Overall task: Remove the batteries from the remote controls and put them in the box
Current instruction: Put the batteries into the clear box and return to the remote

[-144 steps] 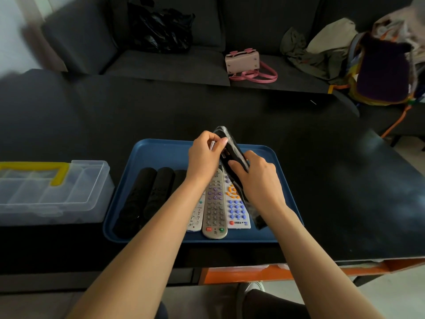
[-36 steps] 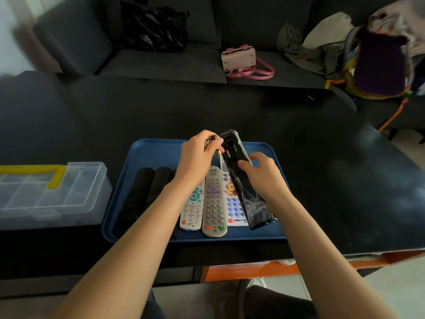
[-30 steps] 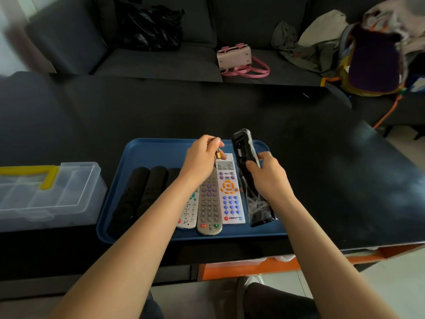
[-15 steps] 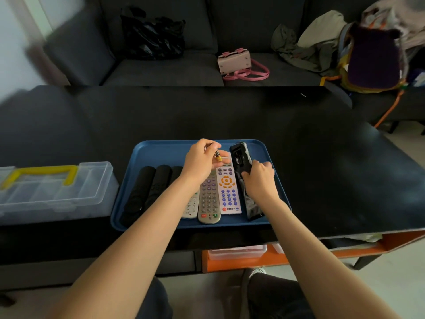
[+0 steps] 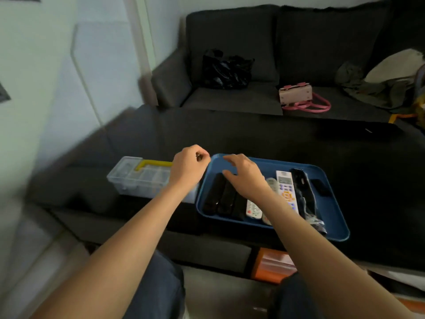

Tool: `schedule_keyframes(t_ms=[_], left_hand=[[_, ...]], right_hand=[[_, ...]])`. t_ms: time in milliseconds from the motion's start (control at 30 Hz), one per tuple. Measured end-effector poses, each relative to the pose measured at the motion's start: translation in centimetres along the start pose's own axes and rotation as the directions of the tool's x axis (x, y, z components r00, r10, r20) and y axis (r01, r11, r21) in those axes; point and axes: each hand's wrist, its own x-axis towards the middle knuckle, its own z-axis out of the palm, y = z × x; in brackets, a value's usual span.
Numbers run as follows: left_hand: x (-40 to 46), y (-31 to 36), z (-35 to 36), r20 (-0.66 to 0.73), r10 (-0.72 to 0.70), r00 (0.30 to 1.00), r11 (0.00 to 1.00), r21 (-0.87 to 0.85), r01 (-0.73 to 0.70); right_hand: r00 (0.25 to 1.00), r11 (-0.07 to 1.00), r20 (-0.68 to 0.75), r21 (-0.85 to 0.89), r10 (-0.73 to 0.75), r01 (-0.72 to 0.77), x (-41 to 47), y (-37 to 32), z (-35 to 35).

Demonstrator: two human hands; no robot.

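At the left of centre in the frame sits the clear box [image 5: 140, 180] with its yellow handle [image 5: 153, 163], on the dark table [image 5: 264, 137]; its lid looks shut or at least down, though motion blur leaves that unsure. Just right of it the left hand [image 5: 188, 168] hangs above the box's right end, fingers curled tight, pinching a small battery [image 5: 198, 156] whose metal end peeps out between thumb and forefinger; whether it holds more than one I cannot tell. The step in hand seems to be carrying that battery over to the box, and to do it well the hand should keep its pinch firm, since the cell is small and smooth and would roll off the dark top if dropped, and wait until a compartment is open beneath before letting go low and gently. Right of this, the right hand [image 5: 243, 178] hovers over the left part of the blue tray [image 5: 331, 229], fingers spread and relaxed, holding nothing; it looks free to lift the lid by the handle. Under it lie three black remotes [image 5: 220, 199], then the white and grey ones [image 5: 285, 192], and at the tray's right a black remote [image 5: 303, 192] lies with its battery bay showing, a loose black cover [image 5: 320, 187] beside it.
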Motion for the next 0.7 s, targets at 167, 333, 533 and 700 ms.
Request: schedule_keyframes(t_ms=[167, 333, 533, 700], left_hand=[[0.4, -6.1, -5.5, 0.111, 0.088, 0.990, 0.881, 0.455, -0.129], [1.4, -11.1, -8.7, 0.210, 0.040, 0.977, 0.714, 0.678, -0.175], [2.8, -14.4, -9.4, 0.410, 0.033, 0.911, 0.576, 0.738, -0.353], [2.4, -14.8, -8.1, 0.445, 0.003, 0.896, 0.385, 0.826, -0.411]], right_hand=[[0.987, 0.990, 0.099, -0.047, -0.125, 0.130, 2.1, -5.4, 4.2], [0.971, 0.961, 0.213, -0.226, -0.111, 0.160, 4.0, -7.9, 8.6], [0.966, 0.859, 0.247, -0.476, -0.072, 0.186, 4.9, -8.3, 10.7], [0.967, 0.722, 0.218, -0.646, -0.134, 0.246, 4.8, -8.5, 11.8]])
